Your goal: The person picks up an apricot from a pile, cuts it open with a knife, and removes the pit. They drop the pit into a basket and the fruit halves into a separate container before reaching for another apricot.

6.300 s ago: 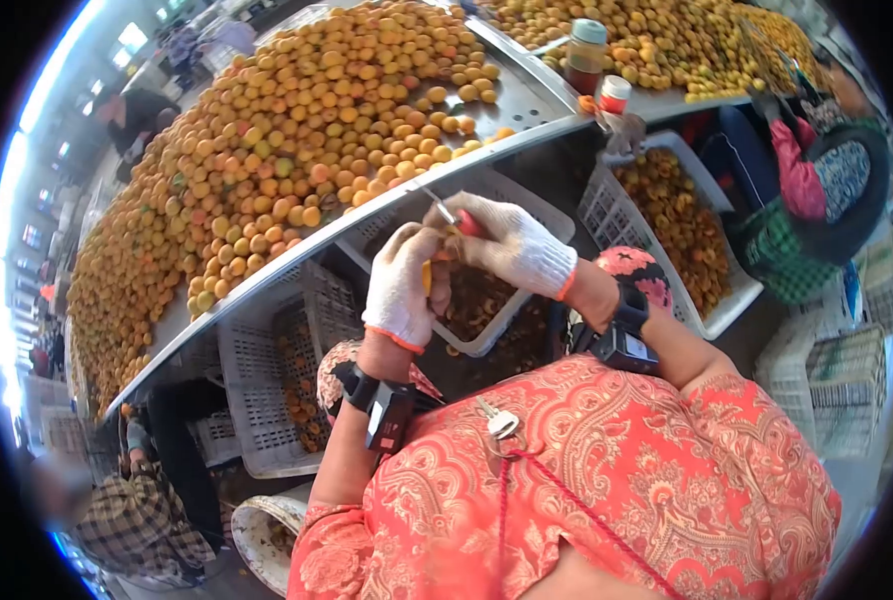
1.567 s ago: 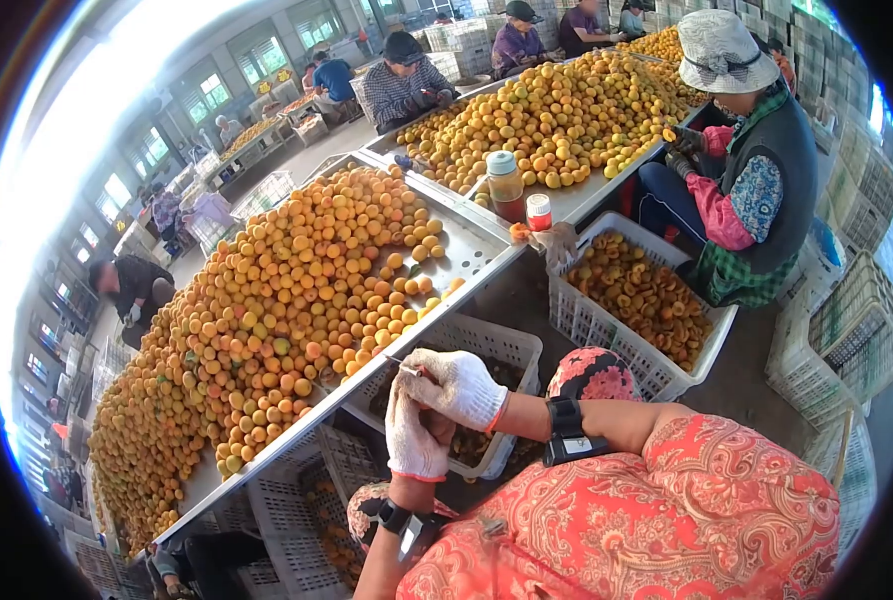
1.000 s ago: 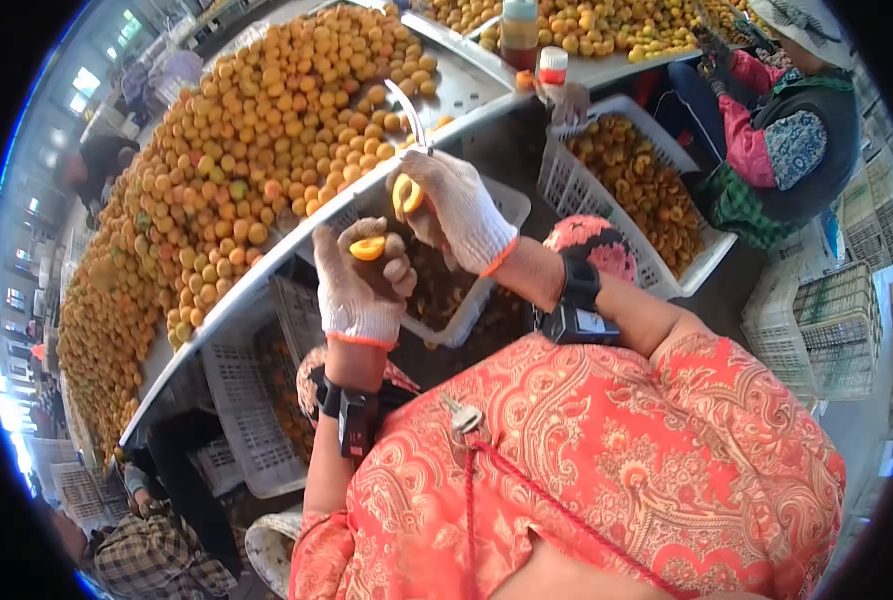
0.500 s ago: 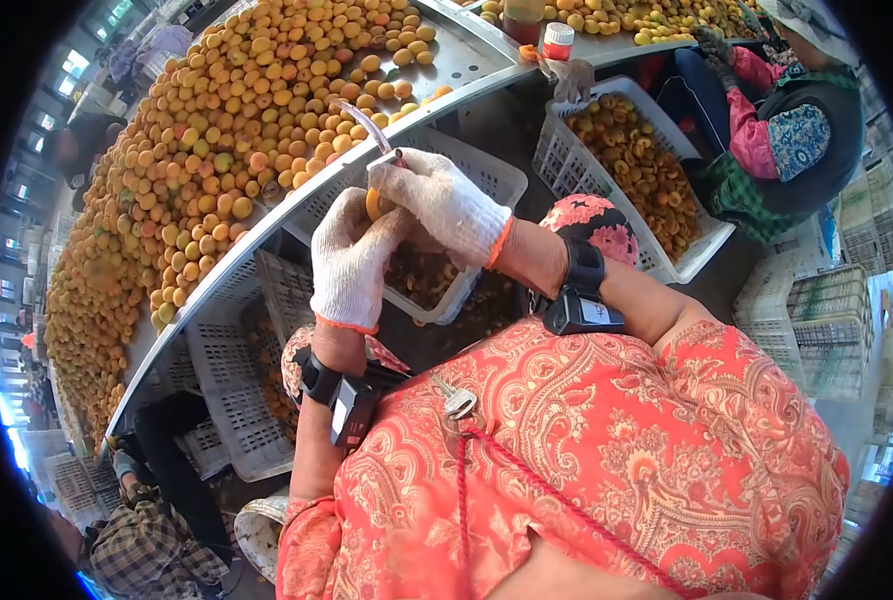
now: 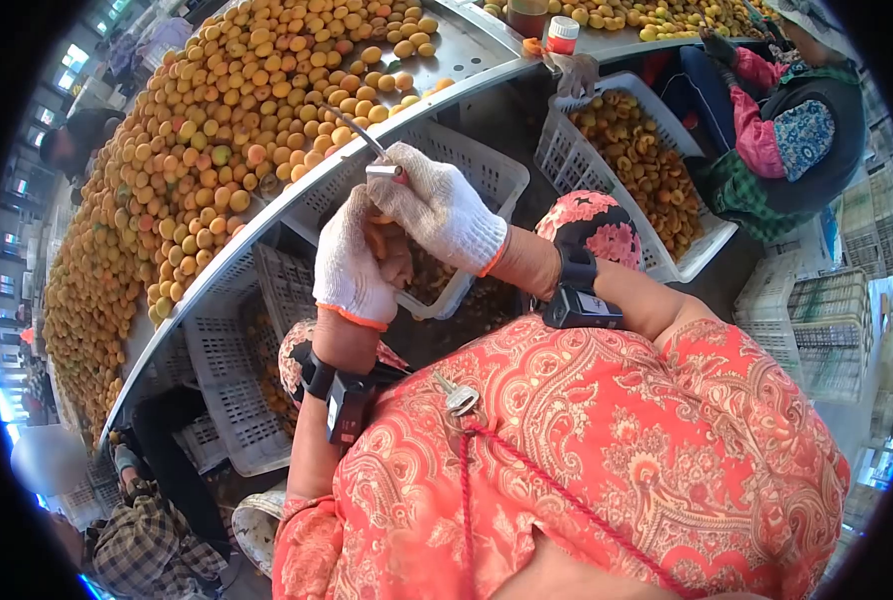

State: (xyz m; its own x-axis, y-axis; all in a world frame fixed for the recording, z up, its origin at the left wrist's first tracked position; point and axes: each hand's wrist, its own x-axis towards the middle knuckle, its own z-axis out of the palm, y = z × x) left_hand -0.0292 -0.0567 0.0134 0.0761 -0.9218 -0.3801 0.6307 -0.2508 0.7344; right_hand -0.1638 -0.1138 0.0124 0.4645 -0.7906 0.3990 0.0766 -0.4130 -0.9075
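My right hand [image 5: 442, 205], in a white knit glove, is closed around a small knife [image 5: 357, 130]. Its thin curved blade points up and left over the steel table's rim, and the handle end shows at the thumb. Close against it is my left hand [image 5: 352, 265], also gloved, with curled fingers turned inward. An orange bit of apricot [image 5: 375, 218] shows between the hands, mostly hidden by the fingers. Below them stands a white plastic crate [image 5: 502, 185] with dark fruit pieces in it. A big heap of apricots [image 5: 217, 130] covers the table beyond.
The steel table's raised rim [image 5: 267, 222] curves past my hands. Another crate [image 5: 557, 150] of cut apricots stands at right, near a co-worker [image 5: 787, 130]. A red jar with a white lid [image 5: 563, 36] sits on the rim. More crates [image 5: 232, 390] are at left.
My left hand has turned and dropped slightly, so its inner fingers show. The knife has rotated in my right hand, its blade seen more edge-on. The apricot is now more hidden.
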